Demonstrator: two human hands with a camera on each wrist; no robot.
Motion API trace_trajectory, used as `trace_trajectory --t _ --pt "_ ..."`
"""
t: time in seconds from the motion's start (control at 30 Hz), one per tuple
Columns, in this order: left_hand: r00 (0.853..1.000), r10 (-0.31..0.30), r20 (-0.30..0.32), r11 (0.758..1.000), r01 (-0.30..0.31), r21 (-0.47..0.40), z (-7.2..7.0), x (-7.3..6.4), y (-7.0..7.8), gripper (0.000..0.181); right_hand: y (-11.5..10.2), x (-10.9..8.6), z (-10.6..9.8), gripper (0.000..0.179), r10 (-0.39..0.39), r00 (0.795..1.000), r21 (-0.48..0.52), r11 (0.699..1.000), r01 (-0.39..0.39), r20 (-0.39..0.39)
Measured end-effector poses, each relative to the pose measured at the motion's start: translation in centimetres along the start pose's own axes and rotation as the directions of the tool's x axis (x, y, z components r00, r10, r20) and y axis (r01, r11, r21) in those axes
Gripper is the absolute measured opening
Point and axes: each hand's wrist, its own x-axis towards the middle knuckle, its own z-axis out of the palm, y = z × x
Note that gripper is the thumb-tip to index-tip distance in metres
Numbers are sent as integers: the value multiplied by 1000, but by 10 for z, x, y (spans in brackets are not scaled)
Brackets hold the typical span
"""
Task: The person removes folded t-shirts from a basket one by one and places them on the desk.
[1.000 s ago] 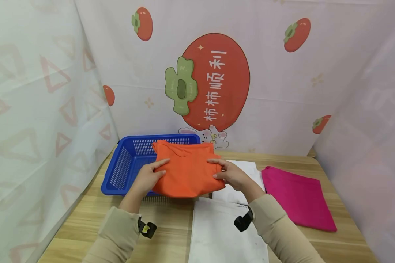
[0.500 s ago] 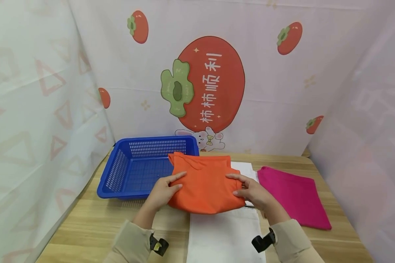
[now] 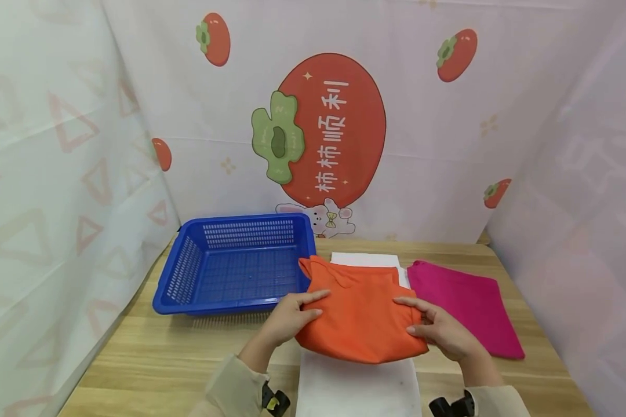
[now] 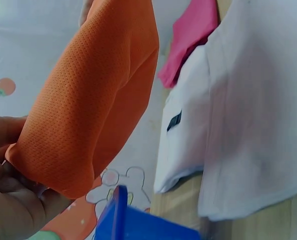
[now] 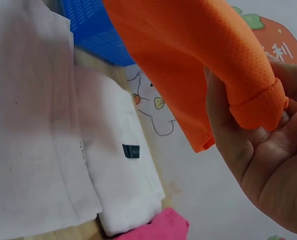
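Note:
A folded orange garment of perforated fabric, probably a shirt, is held up in the air by both hands. My left hand pinches its left edge, thumb and fingers on either side; the left wrist view shows the fabric's lower fold in that grip. On the opposite edge, my right hand grips the cloth the same way. Beneath it lies a folded white cloth, partly hidden by the orange one. Behind that is a second white folded garment with a small dark label.
A blue plastic basket with slotted walls stands at the back left of the wooden table. To the right lies a folded magenta garment. A printed white curtain rises behind the table.
Both hands have carried the orange garment right and toward the person, from over the basket's right part to above the white cloths. The basket and magenta garment stay put.

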Motion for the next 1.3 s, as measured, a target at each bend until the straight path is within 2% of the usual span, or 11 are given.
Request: trace_trajectory --t 0.13,0.27,0.4,0.57,0.77,0.9,1.0,1.1,1.23,1.3 --pt "999 29 31 1000 -29 -7 13 3 2 34 7 -14 -8 51 -38 998 18 999 37 54" --pt "997 45 62 999 -47 20 25 6 4 34 14 -28 -14 51 -42 997 60 998 38 66" --pt "994 36 104 998 -40 40 38 9 4 35 23 -43 -19 53 -42 995 135 990 30 90" --pt "987 40 156 997 -49 55 57 13 4 35 36 -63 -27 56 -67 982 265 964 18 175" --pt "972 23 234 1000 -27 14 83 16 3 37 45 -92 -41 54 61 985 265 959 -104 163" --pt "960 27 280 1000 -27 -5 99 16 2 38 51 -110 -49 54 86 970 327 931 -160 228" --pt "951 27 308 1000 -24 -14 109 15 3 39 56 -119 -51 56 49 959 375 914 -155 278" --pt "943 27 330 1000 -28 -4 116 13 6 39 65 -128 -55 59 -58 943 434 896 -95 327" --pt "932 36 360 999 -48 26 125 12 10 39 81 -138 -62 62 -221 899 528 849 -13 378" --pt "924 37 380 998 -54 35 130 12 12 39 88 -143 -69 61 -281 867 529 848 24 412"
